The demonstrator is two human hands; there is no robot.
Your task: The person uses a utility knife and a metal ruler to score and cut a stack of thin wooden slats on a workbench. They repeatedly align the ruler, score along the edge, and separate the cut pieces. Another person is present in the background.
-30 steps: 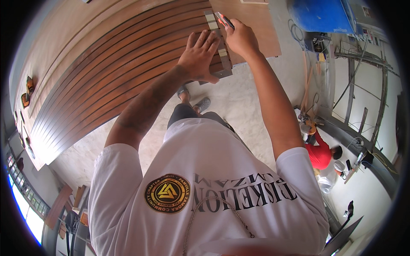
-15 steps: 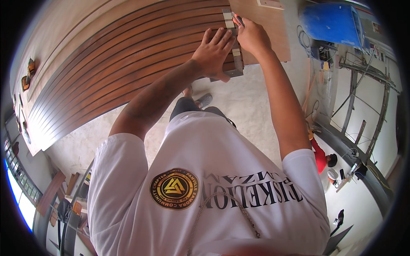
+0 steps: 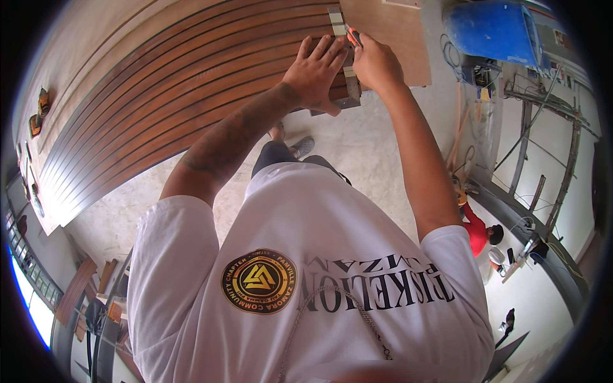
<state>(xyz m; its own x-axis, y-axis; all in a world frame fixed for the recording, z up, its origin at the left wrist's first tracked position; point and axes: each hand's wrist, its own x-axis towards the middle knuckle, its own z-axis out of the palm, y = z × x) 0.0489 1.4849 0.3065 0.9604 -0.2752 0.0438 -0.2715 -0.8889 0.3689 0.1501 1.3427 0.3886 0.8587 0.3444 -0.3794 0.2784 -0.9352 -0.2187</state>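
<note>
A long brown slatted wood panel [image 3: 191, 83] lies across the work surface. My left hand [image 3: 311, 73] rests flat on it near its right end, fingers spread. Beside it, my right hand [image 3: 378, 64] grips a red and black utility knife [image 3: 354, 38], its tip at the panel's end edge. A grey strip [image 3: 348, 102] runs along that end, with pale tape-like patches [image 3: 337, 24] on it. My left fingers partly cover the strip, and the blade's exact contact is too small to make out.
A plain plywood sheet [image 3: 383, 32] extends right of the panel. An orange and black power tool [image 3: 39, 113] sits at the far left. A blue barrel [image 3: 491, 32] lies at the upper right, near cables. A person in red [image 3: 476, 230] is low at the right.
My right hand with the knife has come slightly nearer to me along the panel's end. My left hand stays spread on the panel. The whole view has shifted a little.
</note>
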